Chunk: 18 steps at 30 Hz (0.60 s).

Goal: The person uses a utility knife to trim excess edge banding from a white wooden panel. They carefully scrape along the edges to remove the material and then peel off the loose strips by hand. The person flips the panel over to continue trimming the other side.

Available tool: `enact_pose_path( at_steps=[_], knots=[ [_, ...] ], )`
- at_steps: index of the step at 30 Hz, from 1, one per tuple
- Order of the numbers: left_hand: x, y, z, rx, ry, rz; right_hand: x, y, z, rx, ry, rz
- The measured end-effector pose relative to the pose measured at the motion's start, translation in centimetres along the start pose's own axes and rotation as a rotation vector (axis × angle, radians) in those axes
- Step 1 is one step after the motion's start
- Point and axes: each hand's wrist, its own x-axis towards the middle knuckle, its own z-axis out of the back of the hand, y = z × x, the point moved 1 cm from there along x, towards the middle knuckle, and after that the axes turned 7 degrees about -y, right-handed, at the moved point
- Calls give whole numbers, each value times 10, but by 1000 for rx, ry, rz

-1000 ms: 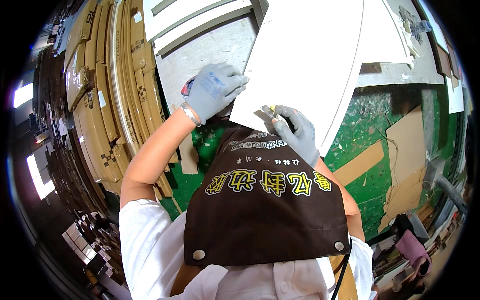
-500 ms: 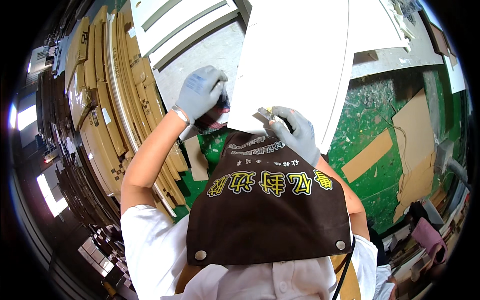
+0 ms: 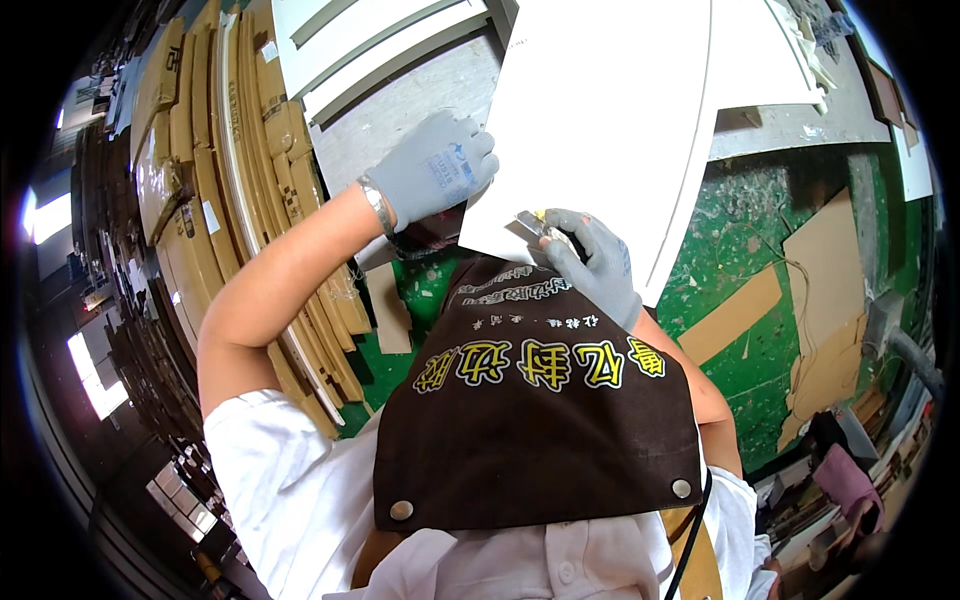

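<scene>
My left hand (image 3: pixel 432 168), in a grey glove with a silver band at the wrist, is curled beside the left edge of a white panel (image 3: pixel 600 120); whatever lies under its fingers is hidden. A dark reddish cloth (image 3: pixel 428 234) shows just below it. My right hand (image 3: pixel 590 260), also gloved, grips a small metal-bladed tool (image 3: pixel 537 224) with a yellow part, held low over the panel near its lower left corner. A dark brown apron (image 3: pixel 535 440) covers my front.
Grey work surface (image 3: pixel 370 120) bears white slatted pieces (image 3: pixel 365 40). Stacked cardboard packages (image 3: pixel 210 180) line the left. Right, the green floor (image 3: pixel 725 230) holds cardboard sheets (image 3: pixel 825 270) and a cord; at lower right appears a person in pink (image 3: pixel 840 480).
My left hand dipped and uncovered the cloth half a second ago, and is now raised rightward against the panel's edge, covering most of it. My right hand has barely moved.
</scene>
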Motion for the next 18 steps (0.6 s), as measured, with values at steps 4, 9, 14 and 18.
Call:
enact_pose_path(
  at_steps=[4, 9, 14, 18],
  knots=[
    [7, 11, -9, -14, 34, -72, 1, 1, 0, 31, -13, -27],
    [12, 29, -25, -156, -138, 122, -1, 0, -3, 167, -29, -291],
    [0, 42, -24, -673, -164, 507, -3, -2, -2, 119, -15, -183],
    [-13, 34, -24, -567, -173, 327, -2, -4, -3, 180, -30, -301]
  ],
)
